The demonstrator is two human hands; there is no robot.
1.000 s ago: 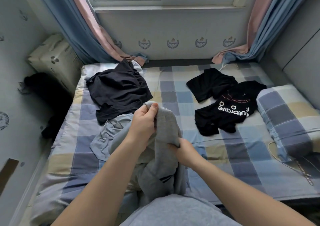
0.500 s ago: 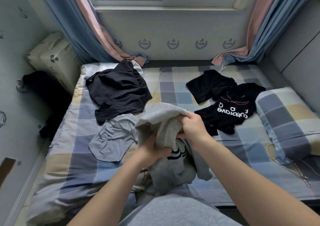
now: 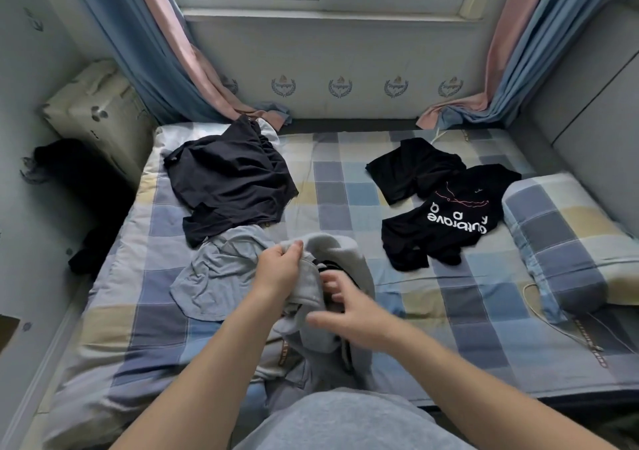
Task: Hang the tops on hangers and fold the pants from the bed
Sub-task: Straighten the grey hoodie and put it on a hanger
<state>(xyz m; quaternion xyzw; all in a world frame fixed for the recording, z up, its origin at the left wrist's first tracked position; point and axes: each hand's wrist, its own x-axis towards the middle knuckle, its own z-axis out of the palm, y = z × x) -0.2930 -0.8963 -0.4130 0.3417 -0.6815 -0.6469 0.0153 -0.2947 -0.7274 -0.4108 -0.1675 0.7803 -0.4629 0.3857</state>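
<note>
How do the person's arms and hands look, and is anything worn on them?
The left hand and right hand wear no gloves, and no watch or bracelet shows. Both arms are bare to the picture's edge, with no sleeves in view.

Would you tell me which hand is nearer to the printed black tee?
Right. The right hand is at the grey garment, left of the printed tee and nearer the camera; the left hand grips that garment farther left.

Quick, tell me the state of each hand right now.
Left hand: closed, gripping a fold of the grey garment.
Right hand: open, fingers spread over the same garment, blurred; holding nothing.
</note>
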